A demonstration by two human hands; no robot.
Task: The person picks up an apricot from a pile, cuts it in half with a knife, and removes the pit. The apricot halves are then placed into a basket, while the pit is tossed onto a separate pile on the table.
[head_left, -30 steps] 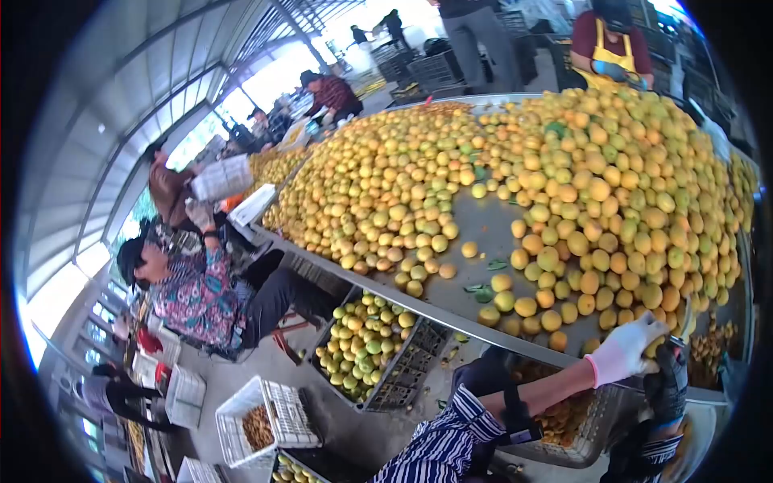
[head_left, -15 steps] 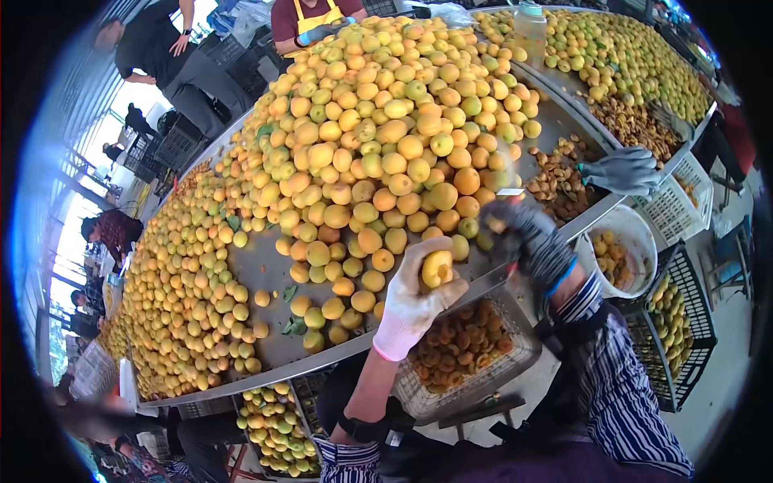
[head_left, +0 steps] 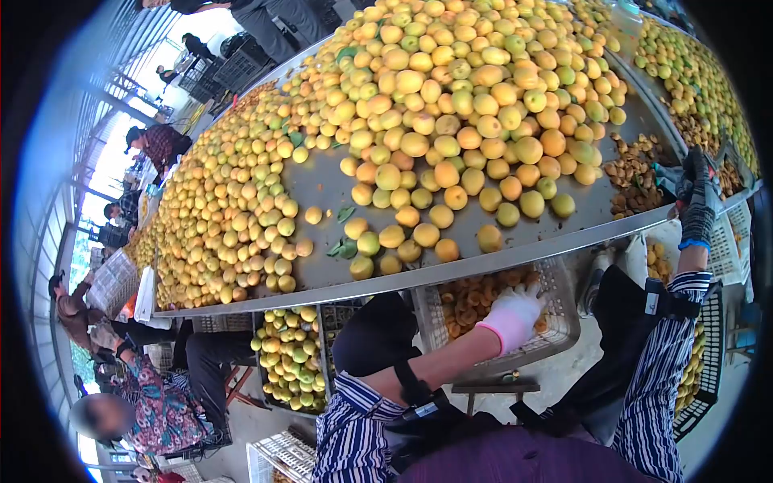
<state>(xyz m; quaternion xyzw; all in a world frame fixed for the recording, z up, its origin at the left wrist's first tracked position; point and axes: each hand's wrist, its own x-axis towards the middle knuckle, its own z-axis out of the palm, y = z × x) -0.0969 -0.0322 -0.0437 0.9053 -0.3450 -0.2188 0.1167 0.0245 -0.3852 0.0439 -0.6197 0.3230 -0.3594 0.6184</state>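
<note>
My left hand (head_left: 517, 312), in a white glove with a pink cuff, is low over the basket of halved fruit (head_left: 573, 326) below the table edge. Its fingers are spread over the halves, and no fruit shows in its grasp. At the right end of the metal table (head_left: 515, 240), my right hand (head_left: 697, 193) wears a dark grey glove. It is by the pile of pits (head_left: 636, 169); its fingers look closed, but what they hold is too small to name. A large heap of yellow-orange apricots (head_left: 451, 105) covers much of the table.
Under the table stands a crate of yellow-green fruit (head_left: 290, 354). A wooden stool (head_left: 496, 386) is below the basket. A co-worker in a floral top (head_left: 165, 402) sits at the lower left. More people are along the table's far left side. A bottle (head_left: 626, 18) stands at the upper right.
My left hand has gone down to the basket, and the halved apricot is no longer seen in it. My right hand has moved right to the pits. The view has shifted.
</note>
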